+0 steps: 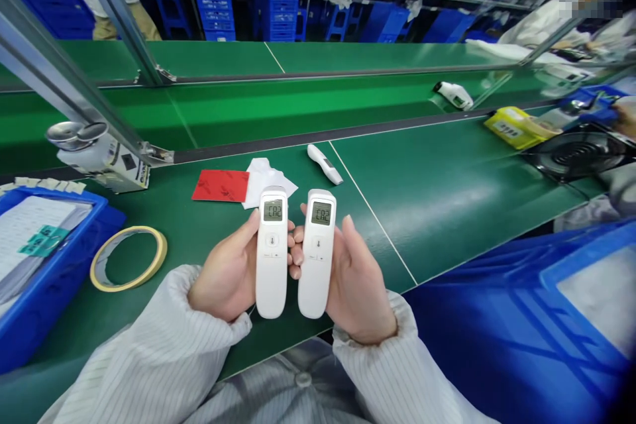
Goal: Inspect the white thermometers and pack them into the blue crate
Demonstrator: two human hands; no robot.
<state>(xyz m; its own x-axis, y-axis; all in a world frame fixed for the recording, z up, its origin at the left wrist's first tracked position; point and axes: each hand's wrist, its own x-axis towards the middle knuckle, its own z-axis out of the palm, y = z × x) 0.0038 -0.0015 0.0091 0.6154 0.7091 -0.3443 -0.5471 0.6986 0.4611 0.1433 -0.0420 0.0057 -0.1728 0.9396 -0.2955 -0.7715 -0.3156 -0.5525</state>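
A: ok where are the thermometers and how are they pointing?

B: Two are held side by side, just apart, over the green table (427, 185). The left thermometer (271, 281) runs nearly straight up and down the view; the right thermometer (313, 285) leans a touch to the right at its top. Screen ends point away from the body, handle ends toward it, displays face up at the wearer.

A: and the fingers?

B: Left hand (228, 275) is wrapped round the left one, thumb along its edge. Right hand (360, 281) grips the other from behind, thumb sticking up off its side.

A: containers?

B: Blue bin (110, 213) on the left has papers (22, 245) in it. Yellow bin (514, 127) at far right, too blurry to tell the contents. One white bottle (102, 162) near the metal post.

A: count the rest?

B: One white device (324, 164) lying diagonally past the hands, one similar handheld (454, 95) further back, one tape roll (161, 254), one red card (220, 185) touching white paper (263, 175).
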